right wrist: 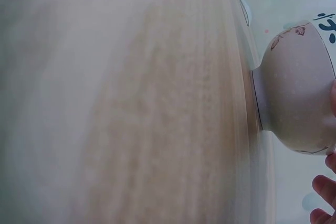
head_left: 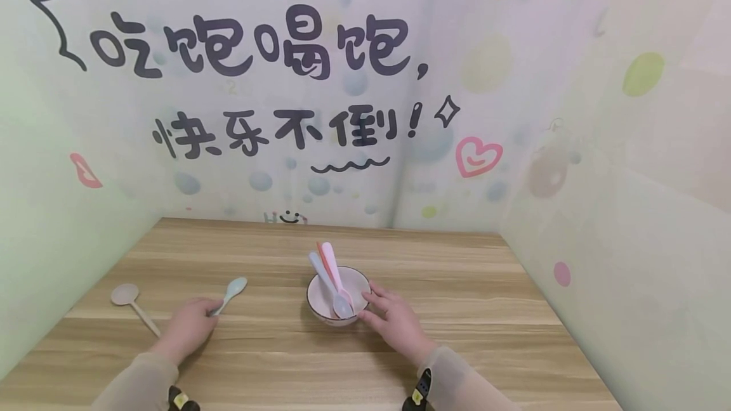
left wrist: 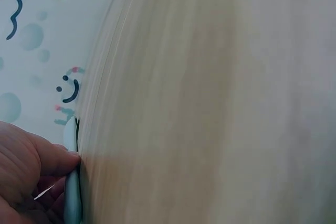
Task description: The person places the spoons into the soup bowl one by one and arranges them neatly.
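Note:
My left hand [head_left: 191, 328] pinches the handle of a light mint spoon [head_left: 236, 287] between thumb and fingers, the spoon's bowl end pointing away to the right. The left wrist view shows the same spoon [left wrist: 72, 198] close up, seen edge-on at the tabletop. A white bowl [head_left: 320, 305] with a dark rim stands upright at the table's middle. Inside it lean a pink spoon [head_left: 330, 262], a blue-grey spoon [head_left: 342, 307] and an orange-red handle [head_left: 321, 251]. My right hand [head_left: 400, 322] holds the bowl's right side at the rim, thumb nearer me.
A beige spoon [head_left: 124, 295] with a round head lies on the wooden table [head_left: 457, 284] at the left; its handle runs toward my left hand. Walls printed with writing and coloured spots [head_left: 285, 81] enclose the table at the back and both sides.

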Demonstrator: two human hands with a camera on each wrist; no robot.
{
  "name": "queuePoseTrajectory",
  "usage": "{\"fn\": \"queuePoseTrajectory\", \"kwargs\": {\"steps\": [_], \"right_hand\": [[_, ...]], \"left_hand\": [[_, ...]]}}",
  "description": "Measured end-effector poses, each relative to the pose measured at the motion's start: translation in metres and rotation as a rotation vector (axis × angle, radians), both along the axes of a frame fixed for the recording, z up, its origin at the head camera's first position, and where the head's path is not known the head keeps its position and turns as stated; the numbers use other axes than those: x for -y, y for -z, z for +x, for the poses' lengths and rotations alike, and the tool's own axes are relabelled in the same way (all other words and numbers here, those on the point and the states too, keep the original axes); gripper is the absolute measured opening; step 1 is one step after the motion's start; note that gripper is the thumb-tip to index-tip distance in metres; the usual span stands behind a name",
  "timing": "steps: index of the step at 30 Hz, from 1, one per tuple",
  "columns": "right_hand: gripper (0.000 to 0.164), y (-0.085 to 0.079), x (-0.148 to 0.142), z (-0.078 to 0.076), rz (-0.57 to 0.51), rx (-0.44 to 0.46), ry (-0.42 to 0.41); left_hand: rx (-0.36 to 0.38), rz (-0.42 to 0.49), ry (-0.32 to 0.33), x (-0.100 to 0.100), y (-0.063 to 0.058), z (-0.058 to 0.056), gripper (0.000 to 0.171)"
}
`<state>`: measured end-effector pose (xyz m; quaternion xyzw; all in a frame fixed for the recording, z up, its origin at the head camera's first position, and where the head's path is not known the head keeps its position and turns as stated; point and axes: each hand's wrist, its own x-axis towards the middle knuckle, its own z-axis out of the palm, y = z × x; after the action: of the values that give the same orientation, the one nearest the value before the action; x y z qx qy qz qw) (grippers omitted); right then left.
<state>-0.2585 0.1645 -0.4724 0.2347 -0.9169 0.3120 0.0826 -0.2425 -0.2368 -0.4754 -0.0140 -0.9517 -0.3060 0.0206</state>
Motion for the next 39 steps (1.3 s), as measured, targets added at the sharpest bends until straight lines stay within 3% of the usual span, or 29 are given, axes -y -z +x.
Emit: {"fn": "queuePoseTrajectory", "kwargs": {"steps": [20, 39], "right_hand": [[0.057, 0.001, -0.001, -0.002, 0.008, -0.006, -0.006], [0.057, 0.001, 0.000, -0.002, -0.008, 0.005, -0.003]], "left_hand": [[0.019, 0.046, 0.062, -0.042, 0.000, -0.006, 0.033], [-0.024, 0.051, 0.118, -0.062, 0.002, -0.008, 0.031]]}}
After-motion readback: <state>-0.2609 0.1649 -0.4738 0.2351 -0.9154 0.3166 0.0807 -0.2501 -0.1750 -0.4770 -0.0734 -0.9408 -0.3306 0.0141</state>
